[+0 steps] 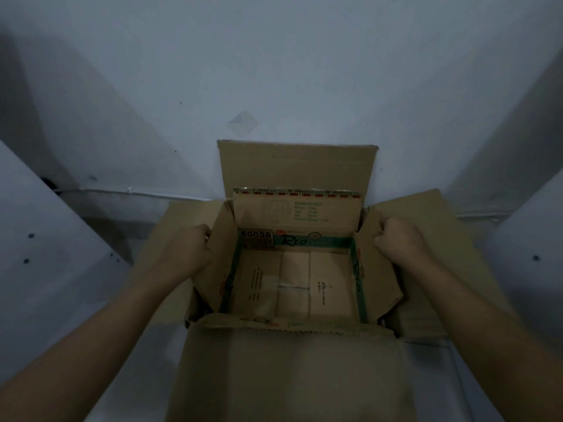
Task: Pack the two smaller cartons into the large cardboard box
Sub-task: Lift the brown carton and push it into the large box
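The large cardboard box [432, 239] sits on a pale floor against a pale wall [274, 71], all four top flaps thrown open: the far flap [297, 166] stands up against the wall, the near flap [289, 370] drops toward the camera, and one spreads out flat to each side. Inside the large box sits a smaller carton with a green band [307, 242] round its rim, printed "Reo", and a label [256, 236] reading "50038" at its far-left corner. This carton is open at the top too, its own far flap [297, 211] standing upright just in front of the large box's far flap. Down on its floor the bottom flaps [292, 284] meet in a taped seam; whether a second carton lies in there cannot be told from this dim view.

The left hand [185, 248] is curled tight over the left side flap of the inner carton, fingers wrapped round its top edge near the large box's left wall. The right hand [399, 239] is closed into a fist-like grip on the matching right side flap, near the large box's right wall. Both forearms reach in from the near corners of the view, on either side of the box
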